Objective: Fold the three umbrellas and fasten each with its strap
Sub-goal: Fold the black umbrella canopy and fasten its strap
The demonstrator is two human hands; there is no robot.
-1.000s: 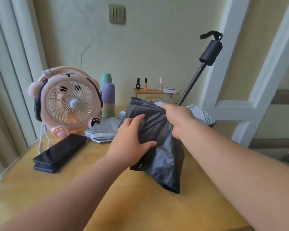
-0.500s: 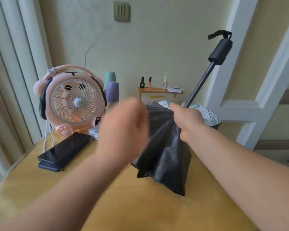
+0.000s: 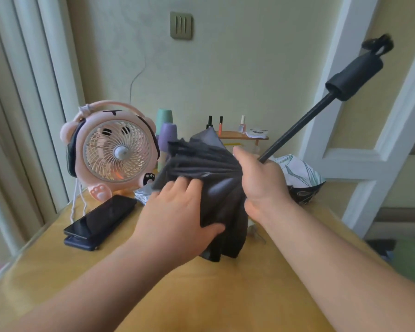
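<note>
A black umbrella (image 3: pixel 222 200) stands on the yellow table (image 3: pixel 201 295), canopy gathered downward, its shaft and black handle (image 3: pixel 355 77) slanting up to the right. My right hand (image 3: pixel 261 183) grips the bunched canopy near the shaft. My left hand (image 3: pixel 177 216) lies against the canopy's left side, fingers spread over the folds and thumb hooked under the cloth. A silver-grey umbrella (image 3: pixel 143 196) peeks out behind my left hand. A white leaf-patterned umbrella (image 3: pixel 300 171) lies behind my right hand.
A pink bear-shaped fan (image 3: pixel 115 152) stands at the back left, with two stacked phones (image 3: pixel 98 224) in front of it. Stacked cups (image 3: pixel 167 133) and a small wooden shelf with nail-polish bottles (image 3: pixel 242 135) stand against the wall. A white door frame rises at right.
My left hand lifted off the canopy, swung up in a blur, and now lies on the cloth again. The shaft has tilted further right and the canopy is gathered tighter.
</note>
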